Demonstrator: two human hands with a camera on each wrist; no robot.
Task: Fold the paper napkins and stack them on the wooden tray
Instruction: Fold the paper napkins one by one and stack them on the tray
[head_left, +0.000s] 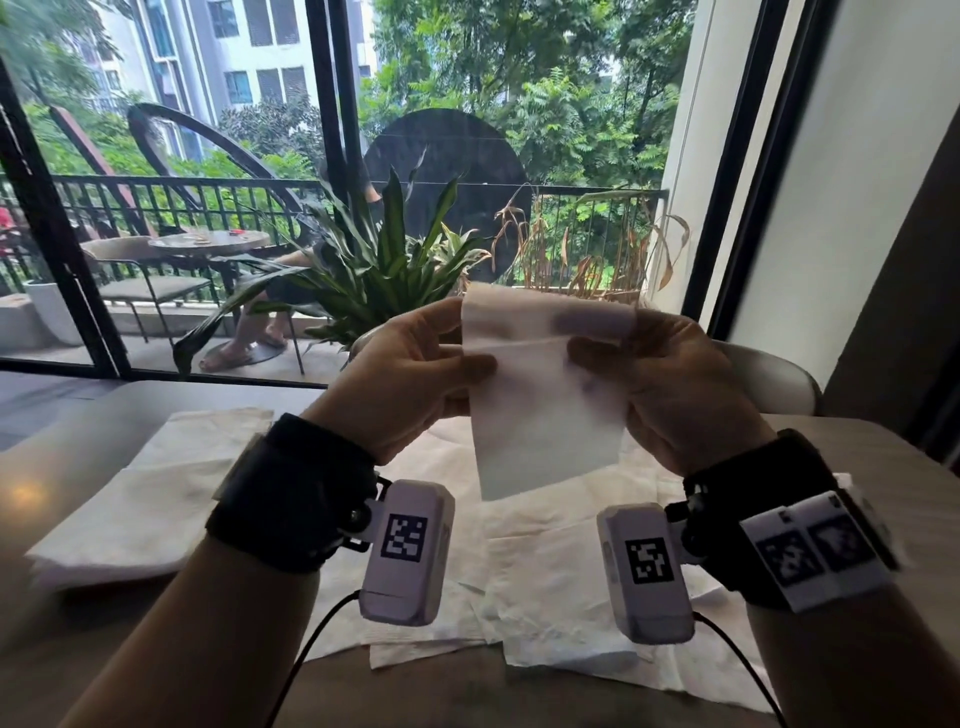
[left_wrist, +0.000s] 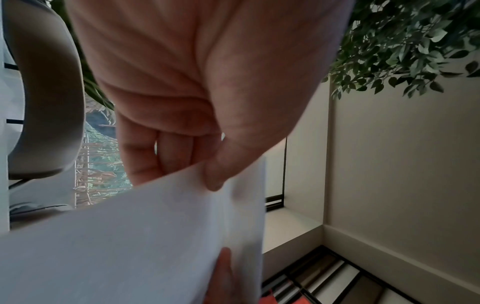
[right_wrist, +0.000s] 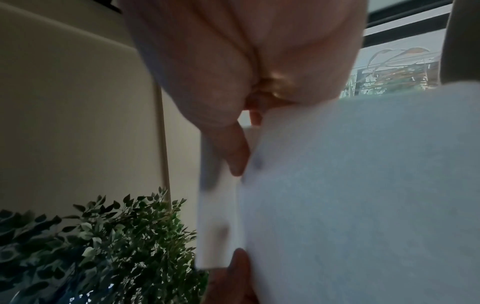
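A white paper napkin (head_left: 545, 410) hangs in the air above the table, held upright between both hands. My left hand (head_left: 415, 374) pinches its left edge, thumb in front and fingers behind. My right hand (head_left: 670, 384) pinches its right edge the same way. A flap at the top is folded over toward me. The left wrist view shows the thumb on the napkin (left_wrist: 145, 236); in the right wrist view the napkin (right_wrist: 350, 195) fills the right half, blurred. Several unfolded napkins (head_left: 561, 561) lie spread on the table below. No wooden tray is in view.
A folded stack of napkins (head_left: 145, 514) lies at the table's left. A chair back (head_left: 769, 379) stands across the table (head_left: 67, 639). A potted plant (head_left: 374, 270) and a glass wall rise behind it. A person sits outside on the balcony.
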